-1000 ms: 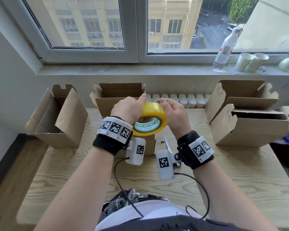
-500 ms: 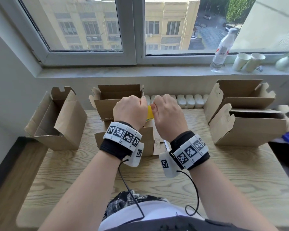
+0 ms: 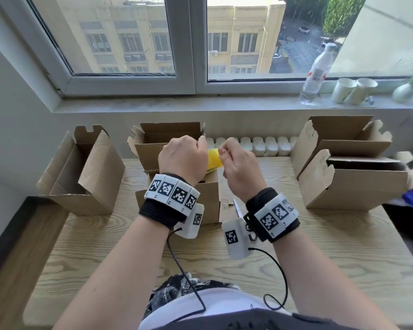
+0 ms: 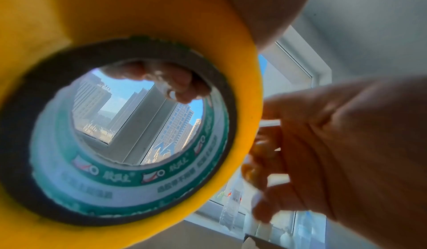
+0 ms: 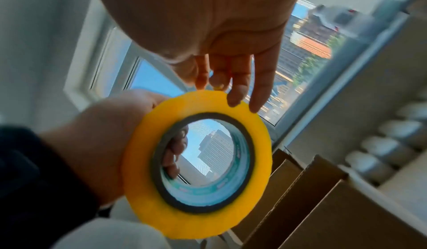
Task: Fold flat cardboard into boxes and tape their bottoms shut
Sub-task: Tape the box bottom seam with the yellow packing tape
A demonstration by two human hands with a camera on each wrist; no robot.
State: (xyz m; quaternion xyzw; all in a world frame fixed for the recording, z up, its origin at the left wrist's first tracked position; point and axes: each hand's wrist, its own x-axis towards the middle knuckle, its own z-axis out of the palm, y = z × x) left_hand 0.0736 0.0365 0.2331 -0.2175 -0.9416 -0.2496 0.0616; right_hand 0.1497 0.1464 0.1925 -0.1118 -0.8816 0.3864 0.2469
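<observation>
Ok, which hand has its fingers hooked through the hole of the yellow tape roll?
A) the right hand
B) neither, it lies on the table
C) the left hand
C: the left hand holds the tape roll in the air, its fingers showing through the hole; the right hand only touches the rim.

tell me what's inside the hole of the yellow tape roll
Fingers of the left hand hook through the yellow tape roll core; the window shows through the rest. How far they reach round the far side is hidden.
</observation>
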